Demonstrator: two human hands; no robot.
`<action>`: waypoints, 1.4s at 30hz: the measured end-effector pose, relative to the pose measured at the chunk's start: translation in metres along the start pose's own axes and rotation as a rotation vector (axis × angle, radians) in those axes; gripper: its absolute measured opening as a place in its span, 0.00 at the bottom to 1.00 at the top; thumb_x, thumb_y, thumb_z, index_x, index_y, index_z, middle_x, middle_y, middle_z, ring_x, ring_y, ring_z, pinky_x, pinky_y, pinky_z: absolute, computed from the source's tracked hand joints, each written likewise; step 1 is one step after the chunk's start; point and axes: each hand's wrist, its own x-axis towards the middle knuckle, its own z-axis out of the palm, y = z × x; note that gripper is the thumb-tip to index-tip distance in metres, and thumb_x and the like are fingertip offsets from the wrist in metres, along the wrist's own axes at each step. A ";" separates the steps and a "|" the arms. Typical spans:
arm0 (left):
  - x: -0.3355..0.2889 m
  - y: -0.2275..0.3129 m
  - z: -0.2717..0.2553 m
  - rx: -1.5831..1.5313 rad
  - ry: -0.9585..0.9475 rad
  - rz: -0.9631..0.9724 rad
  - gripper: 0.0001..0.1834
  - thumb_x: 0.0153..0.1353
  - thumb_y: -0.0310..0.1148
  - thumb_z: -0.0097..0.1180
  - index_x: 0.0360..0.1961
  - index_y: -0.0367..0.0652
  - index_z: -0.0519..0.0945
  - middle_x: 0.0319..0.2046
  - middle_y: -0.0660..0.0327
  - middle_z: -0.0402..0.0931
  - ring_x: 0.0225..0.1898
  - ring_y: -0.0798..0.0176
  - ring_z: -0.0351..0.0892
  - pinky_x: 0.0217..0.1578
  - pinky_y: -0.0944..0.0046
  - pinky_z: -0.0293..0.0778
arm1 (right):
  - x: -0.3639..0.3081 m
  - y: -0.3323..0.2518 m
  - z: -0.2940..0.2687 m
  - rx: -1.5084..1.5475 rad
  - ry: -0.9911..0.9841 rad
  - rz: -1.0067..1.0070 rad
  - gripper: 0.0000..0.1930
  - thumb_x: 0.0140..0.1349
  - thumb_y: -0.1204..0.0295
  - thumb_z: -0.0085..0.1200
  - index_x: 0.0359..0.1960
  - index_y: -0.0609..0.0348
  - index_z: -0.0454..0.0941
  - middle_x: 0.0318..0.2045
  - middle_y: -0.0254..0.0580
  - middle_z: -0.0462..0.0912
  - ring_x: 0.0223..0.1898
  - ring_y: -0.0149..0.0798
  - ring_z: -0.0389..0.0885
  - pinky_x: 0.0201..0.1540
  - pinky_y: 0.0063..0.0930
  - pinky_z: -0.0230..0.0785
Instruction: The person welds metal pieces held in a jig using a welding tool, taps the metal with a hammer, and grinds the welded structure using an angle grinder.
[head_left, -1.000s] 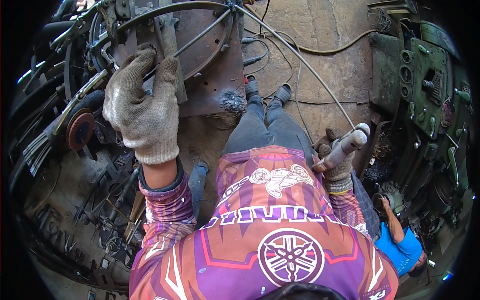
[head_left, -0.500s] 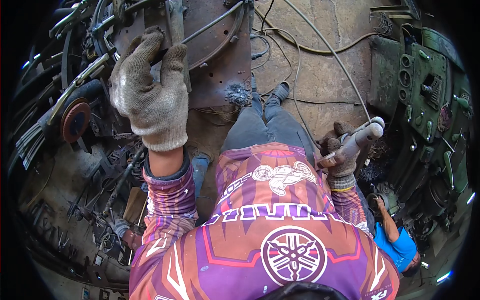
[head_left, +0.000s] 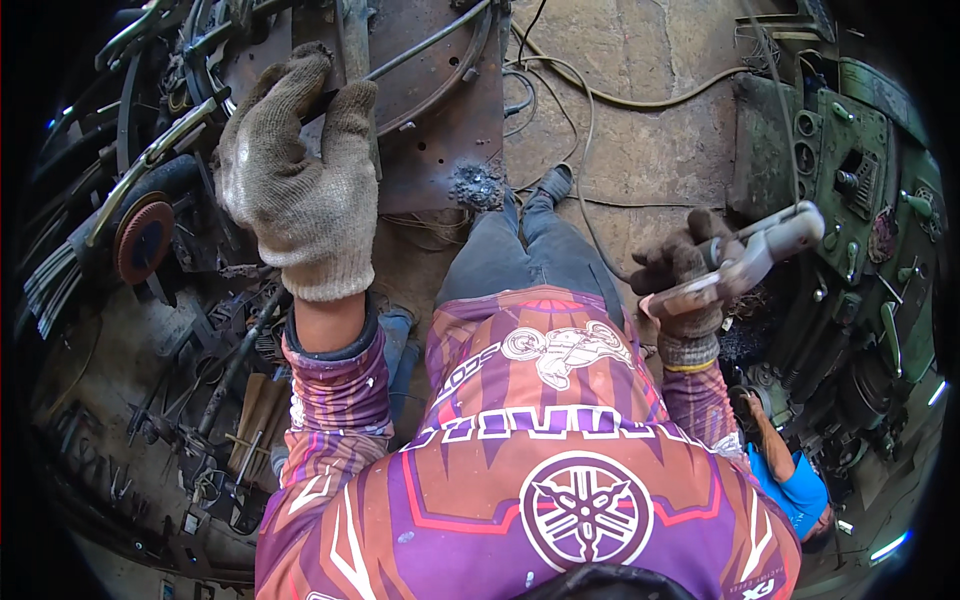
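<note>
My left hand (head_left: 300, 180), in a grey knit work glove, reaches over the edge of a rusty steel table top (head_left: 440, 165). Its thumb and fingers are curled around a dark thin piece, mostly hidden, beside a flat metal bar (head_left: 355, 40). My right hand (head_left: 685, 270), in a dirty dark glove, is closed round a welding electrode holder (head_left: 765, 250) to the right of my body. From the holder's jaw end a long thin welding rod (head_left: 787, 120) points up and away, blurred by motion.
A bent rod (head_left: 425, 45) and a curved strip lie on the table top. Cables (head_left: 690, 100) cross the floor. Left stands a rack of metal parts with an orange-brown disc (head_left: 145, 240). A green machine (head_left: 850, 165) stands right; a person in a blue shirt (head_left: 795, 490) is behind it.
My right hand has moved a little up and right with the electrode holder, and the rod has swung to the right. My left hand has hardly moved.
</note>
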 end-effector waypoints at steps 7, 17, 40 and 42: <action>0.001 0.000 -0.002 0.033 -0.017 0.011 0.17 0.46 0.28 0.76 0.39 0.41 0.87 0.38 0.57 0.86 0.44 0.56 0.83 0.48 0.58 0.77 | 0.019 0.011 0.034 -0.752 0.349 -0.126 0.28 0.71 0.62 0.52 0.66 0.60 0.58 0.32 0.44 0.79 0.27 0.46 0.86 0.20 0.36 0.81; -0.001 0.000 0.004 -0.011 0.024 0.035 0.16 0.48 0.29 0.75 0.40 0.45 0.88 0.37 0.61 0.87 0.48 0.54 0.83 0.52 0.56 0.75 | 0.012 0.015 0.041 -0.651 0.507 -0.054 0.27 0.65 0.71 0.60 0.63 0.60 0.64 0.28 0.40 0.78 0.25 0.40 0.83 0.22 0.33 0.76; 0.002 0.005 -0.003 -0.034 -0.028 -0.009 0.15 0.49 0.29 0.75 0.40 0.45 0.89 0.39 0.62 0.88 0.51 0.55 0.82 0.53 0.55 0.75 | -0.018 0.010 0.015 -1.164 0.514 0.034 0.17 0.57 0.74 0.58 0.47 0.69 0.75 0.27 0.39 0.79 0.28 0.38 0.80 0.32 0.32 0.74; 0.002 0.006 -0.003 -0.019 -0.033 -0.020 0.16 0.49 0.29 0.75 0.41 0.46 0.89 0.39 0.62 0.88 0.52 0.55 0.82 0.54 0.55 0.75 | -0.022 0.007 0.003 -1.178 0.506 0.068 0.17 0.55 0.75 0.60 0.46 0.66 0.77 0.27 0.40 0.79 0.29 0.39 0.80 0.33 0.34 0.73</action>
